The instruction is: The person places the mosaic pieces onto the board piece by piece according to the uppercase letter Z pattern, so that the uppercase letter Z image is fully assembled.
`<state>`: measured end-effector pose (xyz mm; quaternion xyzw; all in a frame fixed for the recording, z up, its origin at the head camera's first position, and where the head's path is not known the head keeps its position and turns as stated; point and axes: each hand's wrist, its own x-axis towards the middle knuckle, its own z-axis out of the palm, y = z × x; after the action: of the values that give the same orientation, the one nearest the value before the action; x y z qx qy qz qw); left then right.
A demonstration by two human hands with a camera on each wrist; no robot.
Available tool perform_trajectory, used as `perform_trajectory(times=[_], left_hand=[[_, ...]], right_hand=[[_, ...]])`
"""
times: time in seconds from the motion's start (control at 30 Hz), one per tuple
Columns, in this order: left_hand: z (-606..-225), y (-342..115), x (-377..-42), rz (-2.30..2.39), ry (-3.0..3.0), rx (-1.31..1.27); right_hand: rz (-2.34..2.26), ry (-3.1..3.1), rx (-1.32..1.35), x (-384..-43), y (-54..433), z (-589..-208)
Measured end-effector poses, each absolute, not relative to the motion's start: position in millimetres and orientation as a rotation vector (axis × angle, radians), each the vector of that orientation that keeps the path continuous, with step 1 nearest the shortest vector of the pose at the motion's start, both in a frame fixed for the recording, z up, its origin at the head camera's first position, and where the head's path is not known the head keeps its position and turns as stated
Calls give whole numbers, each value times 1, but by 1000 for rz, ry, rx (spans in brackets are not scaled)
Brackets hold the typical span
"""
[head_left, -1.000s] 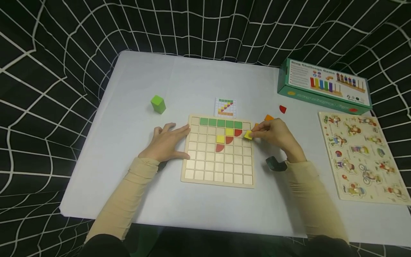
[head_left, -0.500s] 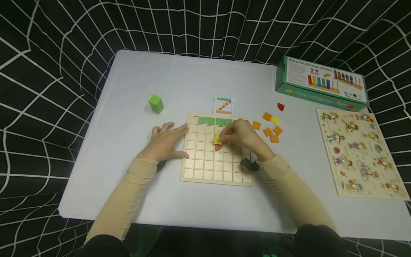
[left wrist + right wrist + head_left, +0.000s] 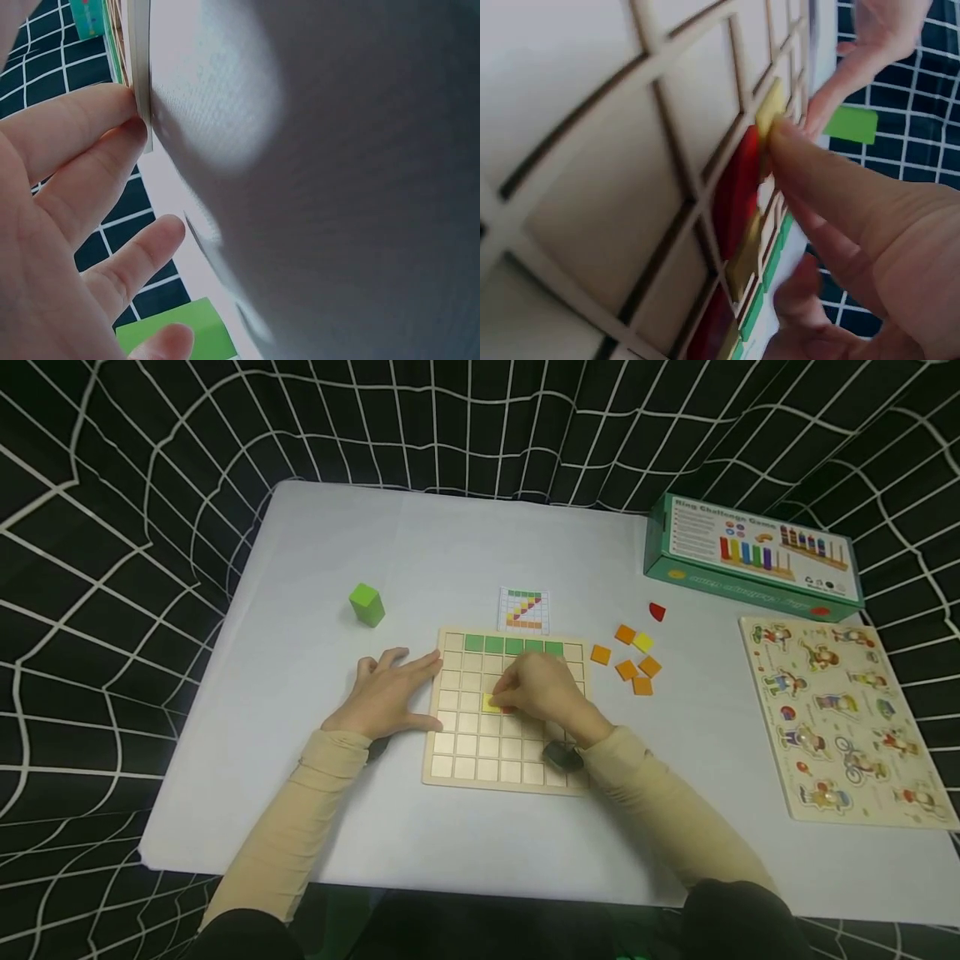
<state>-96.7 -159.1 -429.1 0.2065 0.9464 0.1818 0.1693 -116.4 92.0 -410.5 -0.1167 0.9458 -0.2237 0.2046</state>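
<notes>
A square wooden grid board [image 3: 480, 768] lies mid-table. My right hand [image 3: 543, 689] is over it and pinches a yellow square tile [image 3: 490, 703] at a cell left of a red quarter-round tile [image 3: 507, 710]. In the right wrist view the thumb presses on that yellow tile [image 3: 768, 112], beside the red piece [image 3: 736, 191]. Green square tiles [image 3: 493, 644] fill much of the board's top row. My left hand [image 3: 386, 693] is spread at the board's left side, fingertips and thumb touching its edge; the left wrist view shows two fingertips against the board's edge [image 3: 141, 75].
Beyond the board lies a small pattern card [image 3: 524, 610]. Loose orange tiles [image 3: 626, 670], a yellow tile [image 3: 642, 642] and a red piece [image 3: 657, 611] lie to the right. Farther out are a green game box [image 3: 753, 556], a picture puzzle board [image 3: 847, 718] and, at left, a green block [image 3: 367, 605].
My right hand has carried the yellow tile from the board's right edge leftward and nearer to me, to a cell beside the lowest red piece. My left hand has stayed at the edge.
</notes>
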Motion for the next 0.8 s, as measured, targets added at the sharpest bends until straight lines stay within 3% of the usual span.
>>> perform_trajectory(times=[0.37,0.8], left_hand=[[-428,-160,-94,542,2693,600],[-429,-159,-95,541,2702,614]], right_hand=[[-801,2744,-298,-115,130,-410],[-819,2726,146,-128,227,-399]])
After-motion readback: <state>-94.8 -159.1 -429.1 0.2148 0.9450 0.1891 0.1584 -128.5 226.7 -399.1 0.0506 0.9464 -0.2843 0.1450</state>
